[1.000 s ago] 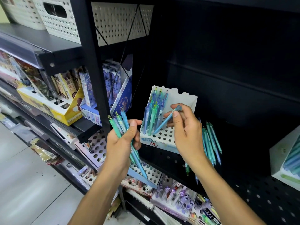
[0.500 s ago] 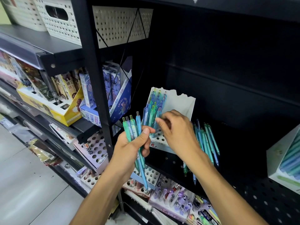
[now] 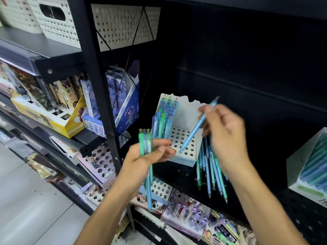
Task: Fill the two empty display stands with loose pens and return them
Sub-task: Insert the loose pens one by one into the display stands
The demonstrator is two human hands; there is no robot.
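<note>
Black perforated shelf (image 3: 178, 175), white pen stand (image 3: 184, 156), loose pens (image 3: 210, 172)

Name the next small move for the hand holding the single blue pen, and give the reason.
Probably push the light blue pen down into the hole its tip meets; the right hand holds it slanted over the white perforated display stand, whose right-side holes are empty.

Left hand (image 3: 150, 154) curled tight, right hand (image 3: 224, 131) seemingly pinching, blurred.
</note>
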